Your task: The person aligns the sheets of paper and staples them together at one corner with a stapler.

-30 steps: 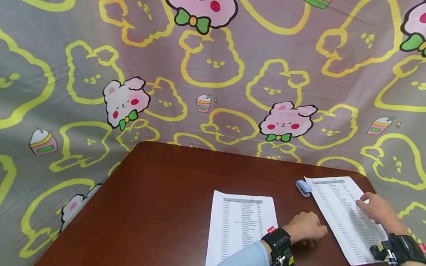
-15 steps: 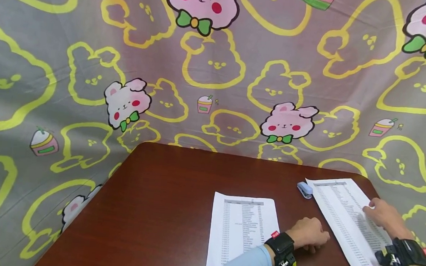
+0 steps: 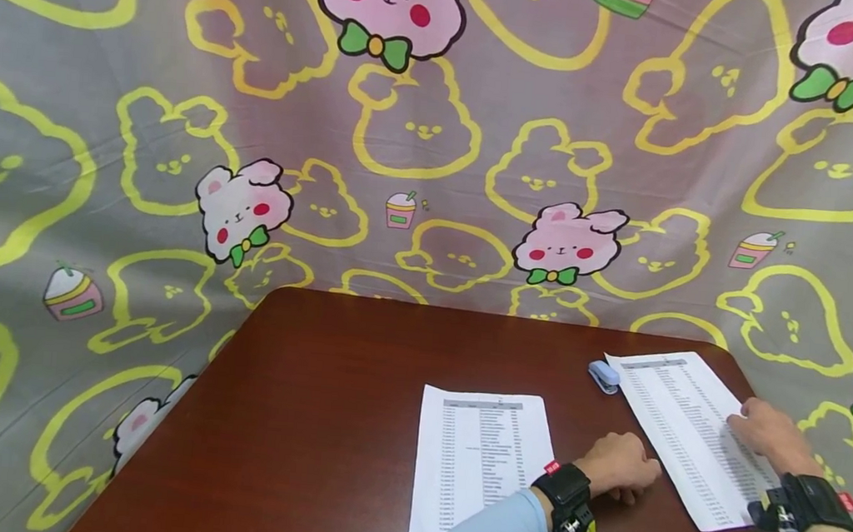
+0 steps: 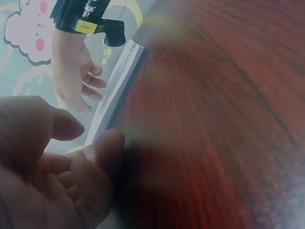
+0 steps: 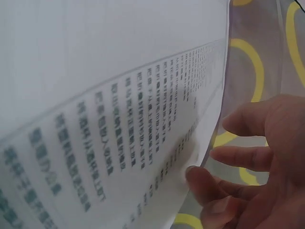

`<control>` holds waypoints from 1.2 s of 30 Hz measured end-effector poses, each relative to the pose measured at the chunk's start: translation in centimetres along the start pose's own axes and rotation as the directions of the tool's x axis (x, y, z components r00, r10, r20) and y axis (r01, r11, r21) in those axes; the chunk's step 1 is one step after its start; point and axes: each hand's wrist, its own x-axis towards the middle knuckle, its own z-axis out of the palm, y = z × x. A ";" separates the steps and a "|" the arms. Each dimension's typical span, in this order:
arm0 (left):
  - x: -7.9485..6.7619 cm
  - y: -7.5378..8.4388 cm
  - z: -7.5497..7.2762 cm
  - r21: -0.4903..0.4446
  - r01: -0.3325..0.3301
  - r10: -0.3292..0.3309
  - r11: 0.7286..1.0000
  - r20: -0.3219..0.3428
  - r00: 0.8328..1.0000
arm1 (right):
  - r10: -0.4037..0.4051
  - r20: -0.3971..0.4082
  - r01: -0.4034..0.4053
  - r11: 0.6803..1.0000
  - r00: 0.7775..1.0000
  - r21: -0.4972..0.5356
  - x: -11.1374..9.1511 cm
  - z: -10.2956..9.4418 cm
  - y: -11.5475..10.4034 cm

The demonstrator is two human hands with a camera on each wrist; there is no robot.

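Two printed sheets of paper lie on the brown table. My left hand rests low over the table between them, its fingers loosely curled and holding nothing. In the left wrist view its thumb stands apart from the index finger. The right-hand sheet lies slanted, with my right hand at its right edge. Those fingers are half bent and spread beside the edge; whether a fingertip touches the paper I cannot tell. A light blue stapler sits by that sheet's upper left corner. My left forearm partly hides the other sheet.
A wide stretch of brown table extends to the left of the sheets. Behind and beside the table hangs a grey cloth printed with yellow outlines and rabbit faces. Each wrist wears a black camera strap.
My right hand has drawn slightly right and nearer along the sheet's edge. My left hand has edged a little to the right. The sheets and the stapler lie as before.
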 end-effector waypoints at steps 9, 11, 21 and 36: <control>0.8 -0.3 0.3 -0.046 0.000 -0.002 0.999 -0.048 0.999 | 0.026 -0.046 -0.026 1.000 0.999 -0.001 0.5 0.5 0.5; 0.9 -0.4 0.3 -0.066 0.012 -0.015 0.998 -0.041 0.999 | 0.025 -0.048 -0.025 1.000 0.999 0.001 0.5 0.6 0.6; 1.6 0.1 0.5 -0.121 0.031 -0.035 0.992 -0.033 0.999 | 0.021 -0.081 -0.022 1.000 0.996 -0.014 0.3 0.4 1.5; 1.5 1.0 0.6 -0.173 0.120 -0.122 0.978 -0.003 0.993 | 0.019 -0.075 -0.025 0.997 0.997 -0.076 0.1 0.3 1.9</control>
